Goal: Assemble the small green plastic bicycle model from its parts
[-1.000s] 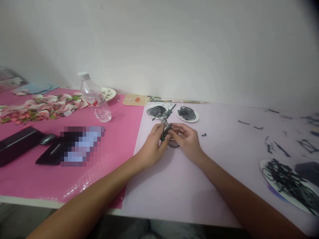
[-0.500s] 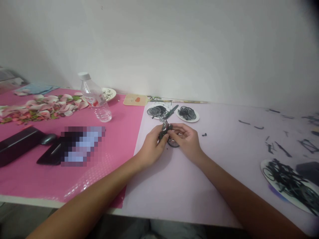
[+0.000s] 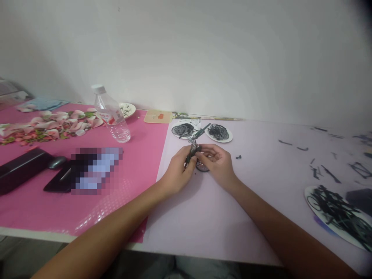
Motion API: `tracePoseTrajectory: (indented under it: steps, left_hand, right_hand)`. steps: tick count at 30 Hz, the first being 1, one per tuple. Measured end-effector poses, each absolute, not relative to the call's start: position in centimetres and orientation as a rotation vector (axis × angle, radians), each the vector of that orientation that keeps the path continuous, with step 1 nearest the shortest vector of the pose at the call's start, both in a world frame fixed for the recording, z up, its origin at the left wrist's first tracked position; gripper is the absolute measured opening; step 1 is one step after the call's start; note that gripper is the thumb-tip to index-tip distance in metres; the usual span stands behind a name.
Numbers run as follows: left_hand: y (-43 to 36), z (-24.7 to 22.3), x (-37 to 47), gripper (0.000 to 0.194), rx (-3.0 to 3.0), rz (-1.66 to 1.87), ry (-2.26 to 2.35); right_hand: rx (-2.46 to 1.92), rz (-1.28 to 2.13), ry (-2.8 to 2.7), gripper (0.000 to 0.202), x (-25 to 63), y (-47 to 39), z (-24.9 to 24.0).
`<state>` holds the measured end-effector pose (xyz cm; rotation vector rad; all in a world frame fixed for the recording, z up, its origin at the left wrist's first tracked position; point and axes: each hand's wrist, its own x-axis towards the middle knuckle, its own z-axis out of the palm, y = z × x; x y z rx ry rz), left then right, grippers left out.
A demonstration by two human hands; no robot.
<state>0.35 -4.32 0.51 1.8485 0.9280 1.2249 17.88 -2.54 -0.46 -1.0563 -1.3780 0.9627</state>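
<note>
Two bare hands meet around a small dark model bicycle [image 3: 193, 145], the landmark for all places given. Left hand [image 3: 176, 170]: fingers closed on the bicycle's near left side. Right hand [image 3: 219, 164]: fingers curled, thumb and fingertips pinching its right side, above a spoked wheel [image 3: 202, 166]. The bicycle lies between the hands, over the pale sheet [image 3: 186, 232], its metallic handlebar end showing.

Left of the bicycle stands a clear plastic bottle [image 3: 120, 133] with a white cap; its label [image 3: 108, 117] bears red lettering, too blurred to read. Beyond the bicycle, a printed strip [image 3: 223, 119] along the wall also carries illegible marks. Nearer and farther left than the bottle lies a black device [image 3: 59, 180], partly covered by a pixelated block that conceals any writing on its screen.

Behind the bicycle are a wheel plate [image 3: 176, 135], partly overlapped by it, and a parts plate [image 3: 228, 138], just right of it. Far to the bicycle's right, a large plate [image 3: 309, 195] heaped with dark parts is cut off by the view's edge; loose parts [image 3: 330, 173] beyond it are blurred. Fingers hide the bicycle's middle, and whether its wheel touches the sheet cannot be told.
</note>
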Motion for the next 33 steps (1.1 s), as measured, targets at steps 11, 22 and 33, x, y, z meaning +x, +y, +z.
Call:
tracePoseTrajectory:
  steps: [11, 22, 33]
  left_hand:
    - [-4.7, 1.2, 0.4, 0.037, 1.816, 1.19, 0.988]
    - [-4.5, 0.7, 0.4, 0.046, 1.727, 1.174, 0.968]
    - [-2.8, 0.0, 0.1, 0.041, 1.263, 1.12, 0.81]
  right_hand:
    - [-1.049, 0.999, -1.32, 0.044, 17.7, -2.5, -0.3]
    - [-1.085, 0.776, -1.417, 0.03, 18.5, -2.0, -0.7]
    - [-1.093, 0.711, -1.505, 0.03, 18.4, -2.1, -1.0]
